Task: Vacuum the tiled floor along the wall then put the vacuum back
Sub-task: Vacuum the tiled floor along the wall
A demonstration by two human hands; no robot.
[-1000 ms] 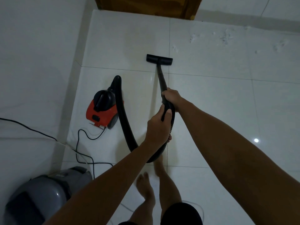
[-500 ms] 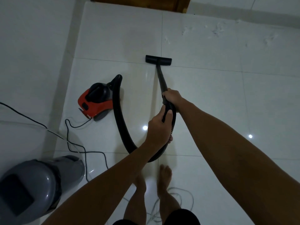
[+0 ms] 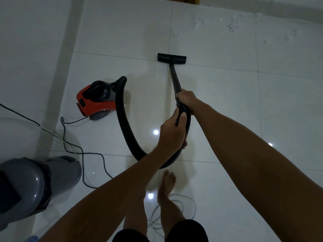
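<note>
Gripping the black wand point(image 3: 175, 79), the right hand point(image 3: 186, 99) is curling around its upper end while the left hand point(image 3: 172, 132) is clutching the ribbed hose point(image 3: 125, 126) just below. Its floor nozzle point(image 3: 172, 58) is resting on the tiled floor point(image 3: 244, 105) at 12 o'clock; the red canister vacuum point(image 3: 95, 100) is sitting at 10 o'clock, a grey bin point(image 3: 31, 187) at 8 o'clock.

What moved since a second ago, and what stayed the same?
The view slid backward: the grey bin shows more at the lower left, the wooden door at the top has nearly left the picture, and a pale coiled cord now shows by the feet. The red vacuum has turned somewhat. Unchanged: the left hand and right hand still grip the wand, and the floor nozzle stays flat on the tiles.
</note>
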